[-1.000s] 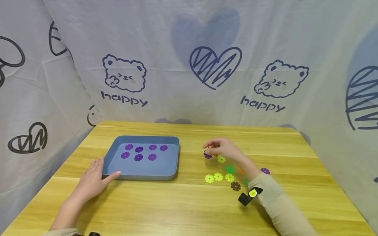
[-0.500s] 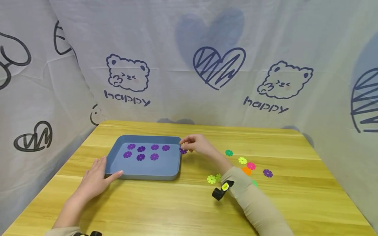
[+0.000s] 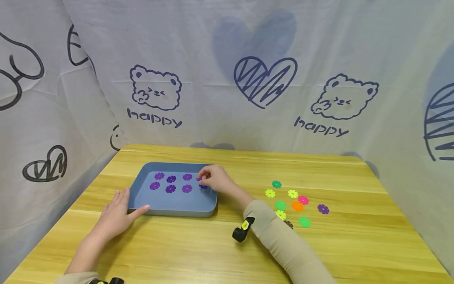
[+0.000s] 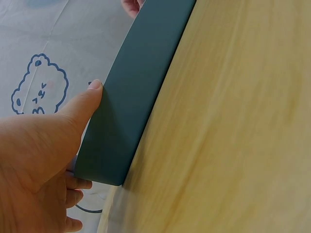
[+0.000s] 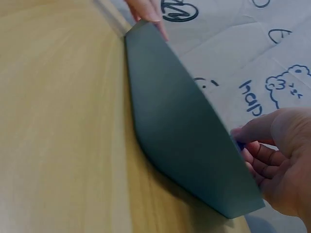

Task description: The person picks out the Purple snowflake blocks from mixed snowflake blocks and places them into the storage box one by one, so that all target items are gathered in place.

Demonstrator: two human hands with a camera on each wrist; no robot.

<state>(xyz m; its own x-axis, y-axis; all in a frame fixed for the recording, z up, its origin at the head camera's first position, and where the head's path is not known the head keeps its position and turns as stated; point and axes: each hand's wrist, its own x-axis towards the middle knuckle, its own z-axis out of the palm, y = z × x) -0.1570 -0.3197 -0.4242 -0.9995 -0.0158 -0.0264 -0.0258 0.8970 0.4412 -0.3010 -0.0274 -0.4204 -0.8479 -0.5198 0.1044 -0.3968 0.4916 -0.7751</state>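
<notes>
In the head view my right hand is over the right end of the blue-grey tray, thumb and fingers pinching a purple snowflake disc low inside it. Part of this disc shows between thumb and fingers in the right wrist view, past the tray's wall. Several purple snowflake discs lie in two rows on the tray floor; my fingers partly cover the one at the far right. My left hand rests at the tray's near left corner, thumb on the front rim and straight fingers along the left side.
Loose snowflake discs lie on the wooden table to the right: yellow, green, orange, pink and purple. My right forearm partly covers a brown disc. A printed cloth hangs behind the table.
My right hand has carried a purple snowflake disc leftward from the loose discs, over the tray's right rim and down into the tray. My left hand stays at the tray's corner.
</notes>
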